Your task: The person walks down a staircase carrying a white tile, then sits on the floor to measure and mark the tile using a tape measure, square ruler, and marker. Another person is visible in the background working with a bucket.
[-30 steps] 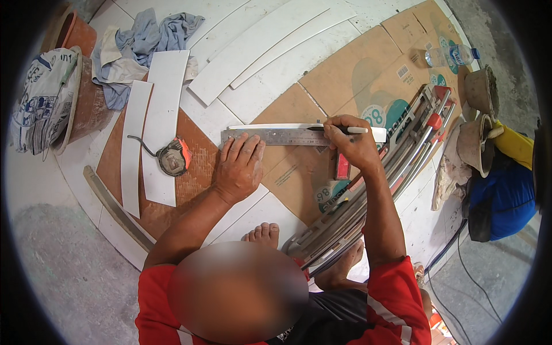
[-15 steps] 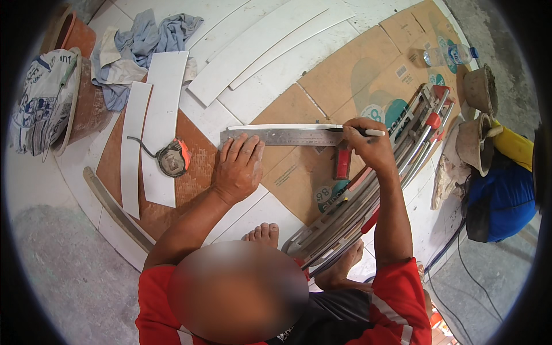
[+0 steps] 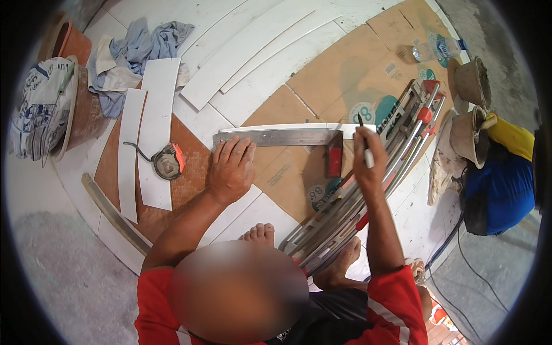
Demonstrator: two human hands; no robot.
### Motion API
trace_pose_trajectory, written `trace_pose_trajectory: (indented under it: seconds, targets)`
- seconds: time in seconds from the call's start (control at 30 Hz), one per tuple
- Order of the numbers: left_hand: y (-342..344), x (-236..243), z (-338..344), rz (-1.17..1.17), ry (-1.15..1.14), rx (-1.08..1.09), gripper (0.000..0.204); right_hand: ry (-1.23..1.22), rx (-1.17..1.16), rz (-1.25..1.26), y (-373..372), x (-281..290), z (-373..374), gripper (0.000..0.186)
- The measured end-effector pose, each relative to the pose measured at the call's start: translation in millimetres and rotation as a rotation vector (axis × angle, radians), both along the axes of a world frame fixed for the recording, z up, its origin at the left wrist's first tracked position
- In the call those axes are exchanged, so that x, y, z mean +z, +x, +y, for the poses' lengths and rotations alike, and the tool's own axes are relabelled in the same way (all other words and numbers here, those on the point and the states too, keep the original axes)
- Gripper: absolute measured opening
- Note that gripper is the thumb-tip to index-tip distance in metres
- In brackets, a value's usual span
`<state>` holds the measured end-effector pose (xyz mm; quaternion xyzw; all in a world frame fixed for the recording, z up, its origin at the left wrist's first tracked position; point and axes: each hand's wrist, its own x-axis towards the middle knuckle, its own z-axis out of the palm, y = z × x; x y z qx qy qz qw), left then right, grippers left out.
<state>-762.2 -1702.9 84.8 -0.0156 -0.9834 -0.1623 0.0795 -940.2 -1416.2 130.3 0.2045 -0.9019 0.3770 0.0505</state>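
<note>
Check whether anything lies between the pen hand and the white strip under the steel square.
Nothing visible does. The right hand holds the pen with its tip just off the white strip, open cardboard between. The left hand presses the steel square, well to the side.

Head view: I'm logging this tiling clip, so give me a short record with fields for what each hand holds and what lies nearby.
left hand: flat on the metal square, pressing it down
right hand: holds a marker, tip up, off the strip
white strip: lies along the square's far edge
tape measure: left of the left hand
tile cutter: under the right forearm
</note>
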Motion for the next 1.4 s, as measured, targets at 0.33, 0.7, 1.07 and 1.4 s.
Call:
trace_pose_trajectory:
  seconds: [0.33, 0.7, 1.07, 1.4]
  targets:
    - [4, 23, 6, -0.065, 0.057, -0.074, 0.039, 0.243, -0.010, -0.164, 44, -15, -22, 0.058]
    - [1, 30, 22, -0.106, 0.062, -0.082, 0.043, 0.250, 0.044, -0.114, 65, 7, -17, 0.056]
    - [-42, 24, 0, 0.021, 0.133, -0.039, 0.052, 0.229, 0.063, -0.122, 71, -20, -11, 0.052]
    - [-62, 14, -25, -0.091, 0.087, -0.119, 0.055, 0.189, 0.061, -0.042, 78, -12, -13, 0.045]
